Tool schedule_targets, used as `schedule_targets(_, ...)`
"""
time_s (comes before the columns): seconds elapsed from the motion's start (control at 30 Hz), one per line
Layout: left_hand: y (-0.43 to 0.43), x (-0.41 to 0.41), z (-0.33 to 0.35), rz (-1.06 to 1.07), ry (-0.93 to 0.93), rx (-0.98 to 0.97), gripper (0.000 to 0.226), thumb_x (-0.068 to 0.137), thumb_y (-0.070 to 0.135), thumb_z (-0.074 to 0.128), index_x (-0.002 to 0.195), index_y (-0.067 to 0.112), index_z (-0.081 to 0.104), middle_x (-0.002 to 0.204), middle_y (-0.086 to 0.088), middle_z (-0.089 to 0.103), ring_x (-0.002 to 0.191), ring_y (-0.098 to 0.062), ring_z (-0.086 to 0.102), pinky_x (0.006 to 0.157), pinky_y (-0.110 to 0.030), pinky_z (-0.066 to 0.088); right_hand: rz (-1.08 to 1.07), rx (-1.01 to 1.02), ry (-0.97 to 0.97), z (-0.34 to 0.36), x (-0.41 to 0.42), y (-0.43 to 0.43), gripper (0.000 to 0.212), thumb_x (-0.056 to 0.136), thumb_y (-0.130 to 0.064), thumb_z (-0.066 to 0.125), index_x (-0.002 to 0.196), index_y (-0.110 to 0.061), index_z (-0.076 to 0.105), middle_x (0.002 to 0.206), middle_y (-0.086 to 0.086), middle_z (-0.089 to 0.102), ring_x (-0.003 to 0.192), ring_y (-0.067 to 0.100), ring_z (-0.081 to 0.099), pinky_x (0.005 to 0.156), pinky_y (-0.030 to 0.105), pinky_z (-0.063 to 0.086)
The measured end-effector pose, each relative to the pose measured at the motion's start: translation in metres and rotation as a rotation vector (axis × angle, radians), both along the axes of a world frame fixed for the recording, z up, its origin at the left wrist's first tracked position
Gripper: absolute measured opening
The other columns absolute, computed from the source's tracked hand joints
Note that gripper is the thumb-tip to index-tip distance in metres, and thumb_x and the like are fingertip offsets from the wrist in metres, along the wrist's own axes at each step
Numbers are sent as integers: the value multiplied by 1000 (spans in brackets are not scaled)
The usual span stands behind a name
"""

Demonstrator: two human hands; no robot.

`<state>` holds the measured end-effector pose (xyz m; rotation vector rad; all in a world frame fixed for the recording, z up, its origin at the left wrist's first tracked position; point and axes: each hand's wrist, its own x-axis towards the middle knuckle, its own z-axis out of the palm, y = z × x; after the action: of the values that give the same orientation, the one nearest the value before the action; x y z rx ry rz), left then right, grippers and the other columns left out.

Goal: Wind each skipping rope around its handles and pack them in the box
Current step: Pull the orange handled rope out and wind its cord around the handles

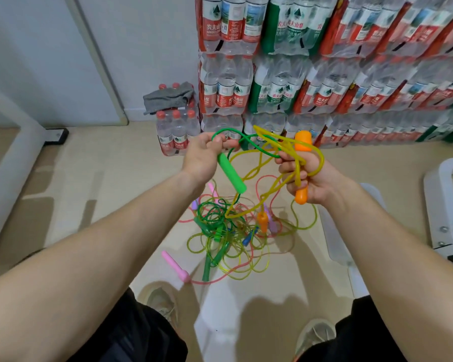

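My left hand [203, 156] pinches a green rope [249, 142] near its top, and the rope's bright green handle [231, 172] hangs tilted just below the fingers. My right hand [307, 178] grips an orange handle [302, 145] upright, with loops of yellow rope [277, 145] wrapped over the fingers. The green and yellow ropes cross between the two hands and trail down. On the floor below lies a tangled pile of ropes [228, 231] in green, yellow and pink, with a pink handle [175, 266], a second orange handle [262, 222], and purple and blue handles. No box is in view.
Stacked shrink-wrapped packs of water bottles [324, 74] fill the wall behind. A smaller pack [177, 131] with a grey cloth [168, 96] on top stands at the left. White frame parts [445, 199] sit at the right and left edges. My shoes [162, 301] are at the bottom.
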<state>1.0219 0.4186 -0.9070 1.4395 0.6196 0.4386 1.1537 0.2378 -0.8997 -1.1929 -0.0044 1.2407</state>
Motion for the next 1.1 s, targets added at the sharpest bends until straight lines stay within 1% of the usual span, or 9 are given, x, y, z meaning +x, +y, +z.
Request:
schedule_targets(0.13,-12,-2,-18,41,27,83,17,105,14,48,109,3,61,102,-6,74,70,7,64,73,-16,46,24,26,8,4,-2,0,21,100,-17,45,81,-10,51,45,-10,40,26,1,31,26,12,23)
schedule_targets(0.23,-19,-4,-37,27,169,348,13,96,21,65,98,13,74,81,3,70,68,-9,59,71,-31,49,19,50,23,0,-2,2,29,104,-19,39,80,-10,52,46,-10,39,27,1,31,26,11,25)
schedule_targets(0.43,-40,-16,-56,-162,353,698,13,85,25,78,85,18,66,74,10,63,71,-10,62,60,-26,41,49,58,11,4,-7,7,23,84,-21,57,62,-15,59,48,-10,41,28,1,31,27,11,22)
schedule_targets(0.57,-35,-17,-77,-352,588,558,36,83,26,82,106,15,57,92,-2,70,83,-20,67,77,-35,55,50,-12,-12,-4,-5,5,21,95,-17,51,75,-13,51,49,-9,40,28,0,30,27,11,20)
schedule_targets(0.7,-19,-16,-62,-641,558,-103,60,89,-4,69,140,10,42,120,-11,60,84,-13,66,70,-22,58,29,-79,-12,-10,-3,0,27,104,-20,42,80,-13,52,52,-9,40,30,0,29,28,11,21)
schedule_targets(0.77,-8,-15,-54,-675,533,-208,65,87,-11,66,145,7,41,132,-13,56,96,-11,65,71,-18,56,15,-106,-45,-9,-2,-2,26,104,-20,42,82,-12,54,53,-9,40,31,0,29,28,11,21)
schedule_targets(0.87,2,-15,-46,-777,569,-184,70,84,-7,72,146,11,42,135,-9,52,114,-15,60,82,-16,55,8,-123,-70,-7,-2,-4,27,104,-20,41,83,-10,55,53,-9,40,30,0,29,29,11,21)
schedule_targets(0.93,4,-14,-44,-782,604,-72,70,83,-1,76,144,13,44,135,-6,51,114,-15,59,77,-15,54,7,-125,-64,-6,-3,-5,27,104,-21,41,84,-9,55,52,-9,40,30,0,28,29,11,20)
schedule_targets(1.1,12,-6,-64,-487,645,205,22,91,1,63,112,10,63,107,-10,68,84,-22,67,65,-26,56,99,-95,-90,3,-8,-5,15,78,-23,63,79,-10,55,54,-8,37,31,0,26,31,11,16)
